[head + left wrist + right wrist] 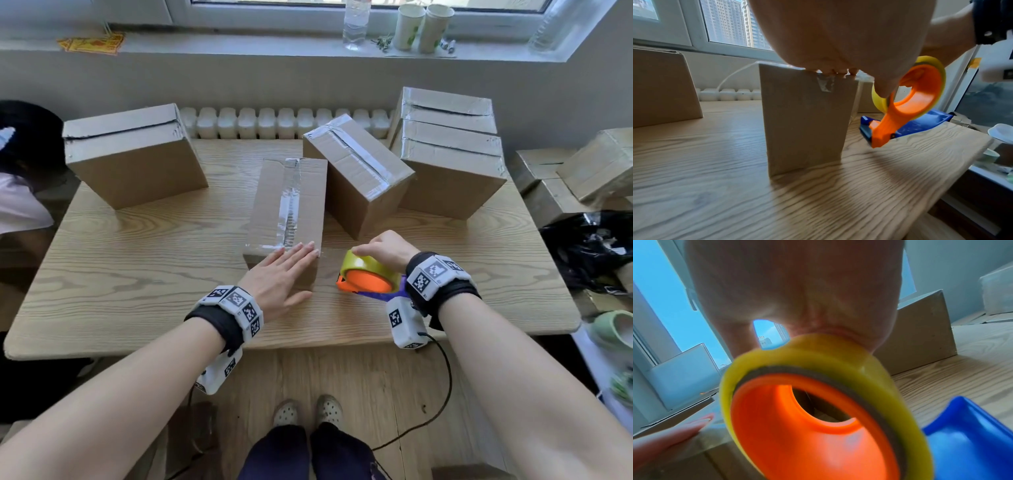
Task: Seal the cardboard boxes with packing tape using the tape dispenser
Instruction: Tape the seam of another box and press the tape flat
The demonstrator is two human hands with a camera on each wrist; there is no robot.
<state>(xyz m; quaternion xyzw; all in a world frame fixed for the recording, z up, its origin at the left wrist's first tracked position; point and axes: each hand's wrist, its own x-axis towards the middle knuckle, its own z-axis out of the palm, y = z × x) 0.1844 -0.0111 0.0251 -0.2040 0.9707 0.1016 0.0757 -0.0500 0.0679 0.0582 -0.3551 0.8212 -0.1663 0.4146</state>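
Our left hand (279, 275) lies flat on the near end of the taped cardboard box (287, 209) at mid-counter (137, 274). Our right hand (385, 249) curls around the tape dispenser (371, 277) just beside it. If the tape tail lifts, the seal may peel. We read no writing.

Head view looks down over the table (137, 260); both wrist views sit low, close, somewhat blurred, sharing it.
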